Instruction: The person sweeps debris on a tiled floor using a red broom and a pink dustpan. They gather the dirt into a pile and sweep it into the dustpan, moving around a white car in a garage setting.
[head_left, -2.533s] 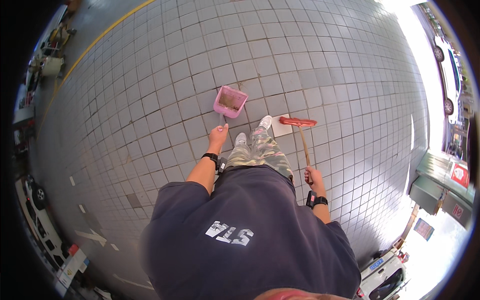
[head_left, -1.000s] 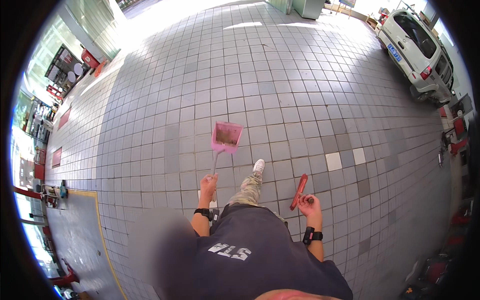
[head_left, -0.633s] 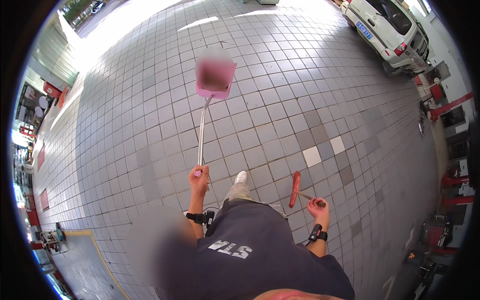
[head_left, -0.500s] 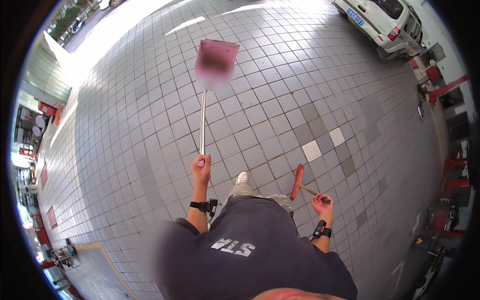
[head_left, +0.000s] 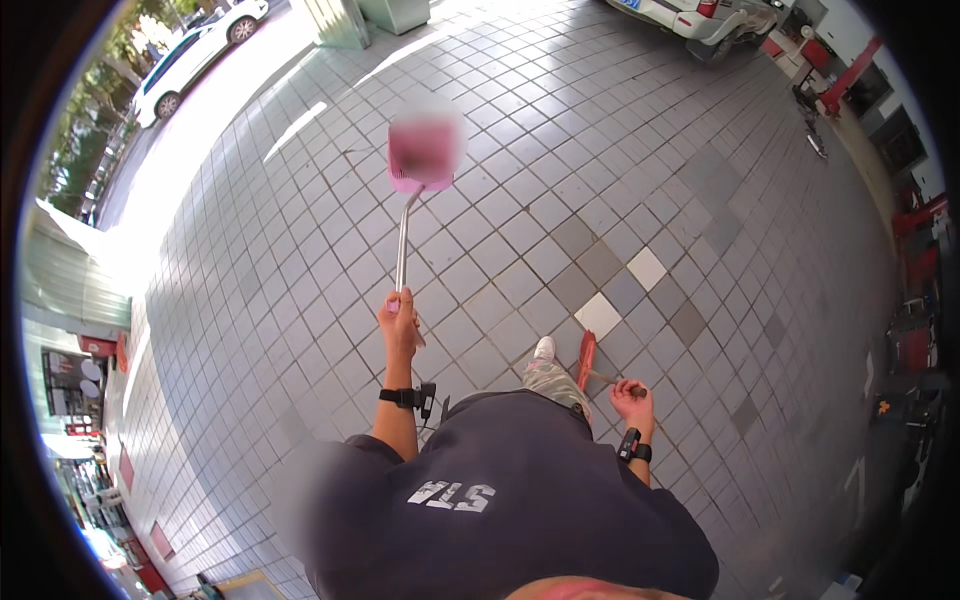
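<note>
My left hand (head_left: 400, 318) is closed around the handle end of a long-handled dustpan (head_left: 421, 160). Its pink pan, partly blurred, is stretched out ahead of me at the end of a silvery metal tube; something dark shows inside the pan. On my right side, my right hand (head_left: 632, 400) has its fingers wrapped round the stick of a broom with a narrow red head (head_left: 587, 358). The broom's head is low beside my right leg, near a white shoe (head_left: 544, 348). Whether the head touches the tiles I cannot tell.
Grey square tiles (head_left: 330, 240) cover the floor, with a few white ones (head_left: 598, 316). A white vehicle (head_left: 690, 22) is parked at the far right, and a white car (head_left: 200, 52) stands outside at the far left. Red and dark equipment (head_left: 905, 350) lines the right side.
My view has swung left, bringing the car outside into sight. I have stepped, with a shoe now farther right near the broom's head. Both hands keep hold of the dustpan and broom.
</note>
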